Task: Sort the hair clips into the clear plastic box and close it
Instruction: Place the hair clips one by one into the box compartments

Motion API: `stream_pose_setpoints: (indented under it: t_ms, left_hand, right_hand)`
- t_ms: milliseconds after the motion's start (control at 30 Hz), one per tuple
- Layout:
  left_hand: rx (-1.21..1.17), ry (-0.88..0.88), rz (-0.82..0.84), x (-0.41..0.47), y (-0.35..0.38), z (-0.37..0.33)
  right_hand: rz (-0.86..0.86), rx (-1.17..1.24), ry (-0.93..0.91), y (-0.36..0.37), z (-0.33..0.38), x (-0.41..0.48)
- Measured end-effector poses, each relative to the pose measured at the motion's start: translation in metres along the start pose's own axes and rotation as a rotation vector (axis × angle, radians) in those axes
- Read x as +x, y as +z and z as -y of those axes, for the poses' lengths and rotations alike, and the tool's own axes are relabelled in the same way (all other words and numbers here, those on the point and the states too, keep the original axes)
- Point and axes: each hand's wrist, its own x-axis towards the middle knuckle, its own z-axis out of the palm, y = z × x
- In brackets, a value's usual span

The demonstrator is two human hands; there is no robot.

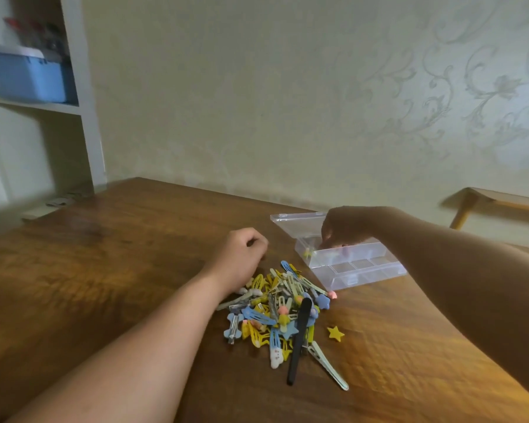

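Right hand [345, 228] is dipping into the clear box [364, 277], grip state impossible to tell; left hand [242, 254] is resting beside the hair clips [281, 312], grip curled together.

No legible text, label, brand or number is showing on the box [364, 270], clips [281, 309] or table [104, 270].

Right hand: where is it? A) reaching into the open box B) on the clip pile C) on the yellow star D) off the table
A: the right hand reaches down into the open box, fingers at its far row, while the pile lies apart from it, nearer the camera.
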Motion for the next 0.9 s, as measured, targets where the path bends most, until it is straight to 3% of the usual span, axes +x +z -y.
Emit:
stream_pose_setpoints:
  t_ms: [200,367,500,667,900]
  left_hand:
    - [0.006,-0.002,-0.009,-0.003,0.0,-0.001]
    - [0.016,-0.007,-0.005,-0.003,0.0,-0.001]
    - [0.02,0.002,-0.008,-0.002,0.0,0.0]
    - [0.016,0.008,-0.006,-0.001,0.001,0.002]
    - [0.001,0.009,-0.004,-0.001,0.001,0.003]
  right_hand:
    - [-0.024,-0.091,-0.047,0.005,0.005,-0.014]
    - [0.058,0.106,-0.03,0.001,0.004,-0.01]
    - [0.055,0.061,-0.092,-0.002,0.005,-0.014]
    - [-0.056,0.256,-0.043,-0.006,-0.011,-0.02]
    - [-0.102,0.324,0.054,0.012,0.016,-0.013]
